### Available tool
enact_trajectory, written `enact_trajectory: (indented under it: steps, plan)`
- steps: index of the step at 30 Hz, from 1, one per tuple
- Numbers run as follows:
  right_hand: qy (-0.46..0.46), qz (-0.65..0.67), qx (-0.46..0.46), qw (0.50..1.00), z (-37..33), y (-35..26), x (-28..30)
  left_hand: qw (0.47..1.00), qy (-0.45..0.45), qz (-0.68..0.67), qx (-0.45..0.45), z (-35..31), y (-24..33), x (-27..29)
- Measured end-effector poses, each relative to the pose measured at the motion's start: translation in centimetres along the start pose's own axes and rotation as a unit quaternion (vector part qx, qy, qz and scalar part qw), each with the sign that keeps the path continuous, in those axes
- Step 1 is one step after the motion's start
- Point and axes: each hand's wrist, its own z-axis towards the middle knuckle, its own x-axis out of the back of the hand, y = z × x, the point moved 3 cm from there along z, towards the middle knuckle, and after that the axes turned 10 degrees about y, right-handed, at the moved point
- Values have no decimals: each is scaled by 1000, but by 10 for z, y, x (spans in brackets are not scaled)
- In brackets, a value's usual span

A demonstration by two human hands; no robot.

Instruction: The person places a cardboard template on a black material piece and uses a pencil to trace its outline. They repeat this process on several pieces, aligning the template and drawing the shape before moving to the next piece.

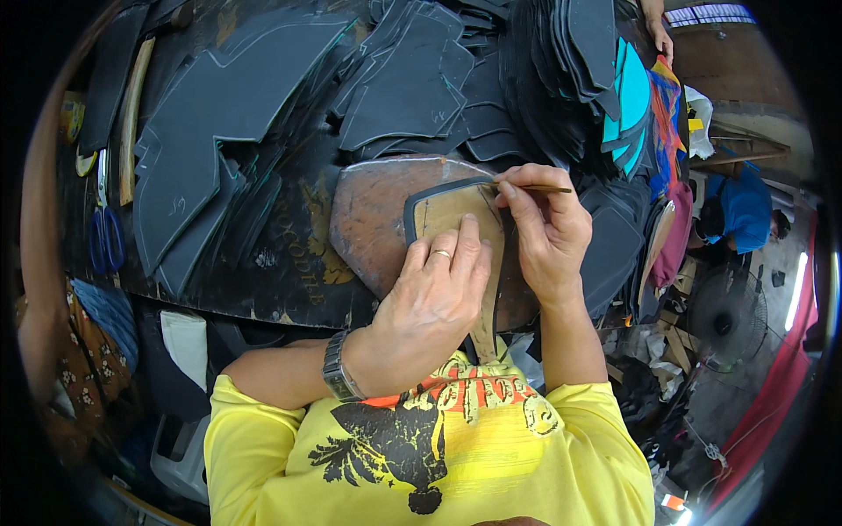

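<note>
My left hand lies with its fingers stretched flat on a tan pattern board, pressing on it. Beneath the board is a black sheet piece, showing as a dark margin along the upper and left edges. Both rest on a worn brown slab. Between the thumb and fingers of my right hand is a thin brown stick-like tool. Its tip is at the upper right edge of the board, partly hidden by my fingers. The board's narrow lower end reaches toward my shirt.
Stacks of cut black pieces cover the dark table. Blue-handled scissors lie at left, near a wooden strip. Turquoise pieces stand at upper right, near another person's hand. Beyond the table are a fan and a person in blue.
</note>
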Motion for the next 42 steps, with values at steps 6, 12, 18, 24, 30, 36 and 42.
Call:
enact_trajectory:
  steps: [6, 12, 18, 24, 30, 36, 42]
  plan:
    - [55, 155, -123, 979, -9, 6, 12, 999, -11, -33, -16, -4, -4, 7]
    - [44, 134, -128, 982, -28, 7, 25, 998, -16, -58, -36, -7, -5, 13]
    - [27, 59, -109, 992, -44, 13, 32, 998, -43, -45, -4, -10, -7, 11]
    - [-1, -49, -51, 997, -45, 10, 28, 998, -24, -52, -5, -12, -8, 10]
    - [18, -2, -118, 993, -46, 11, 26, 998, -31, -58, 0, -13, -8, 10]
    - [58, 114, -135, 983, -47, 13, 28, 998, -37, -47, -8, -11, -8, 11]
    - [55, 14, 19, 998, -48, -3, 34, 999, -36, -37, -6, -10, -9, 12]
